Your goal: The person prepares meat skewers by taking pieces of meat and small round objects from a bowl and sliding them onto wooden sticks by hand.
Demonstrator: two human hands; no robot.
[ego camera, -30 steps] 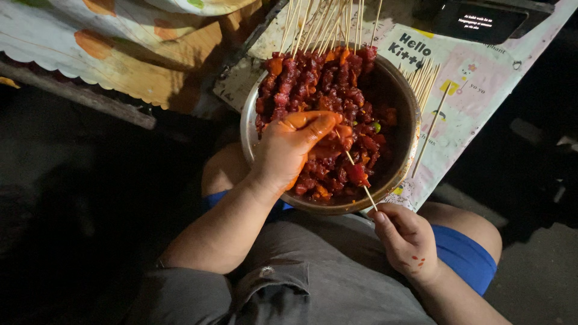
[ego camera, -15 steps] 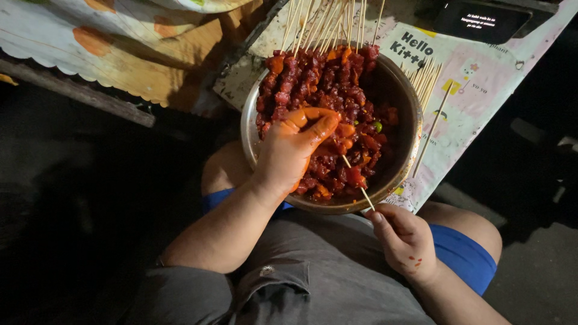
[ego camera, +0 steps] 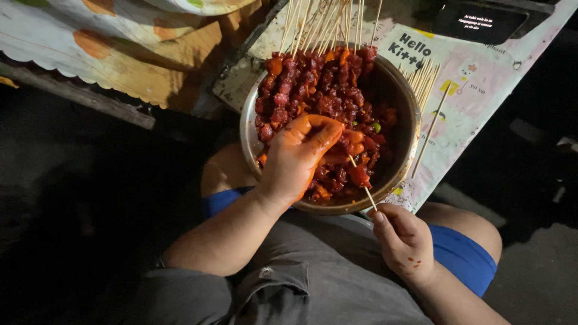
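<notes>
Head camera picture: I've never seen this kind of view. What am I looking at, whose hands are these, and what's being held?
There is no machine. The one camera sits on a person's head and looks down at their lap. A metal bowl rests at their knees, full of red marinated meat pieces. Finished skewers lean at its far rim, and spare sticks lie on the patterned sheet. The left hand, smeared with sauce, presses into the meat. The right hand has its grip on a thin wooden stick pointing into the bowl.

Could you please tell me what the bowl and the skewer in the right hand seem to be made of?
The bowl looks like bare polished metal, likely steel: its rim glints silvery. The skewer seems pale bamboo or wood: thin, matte, light tan.
</notes>
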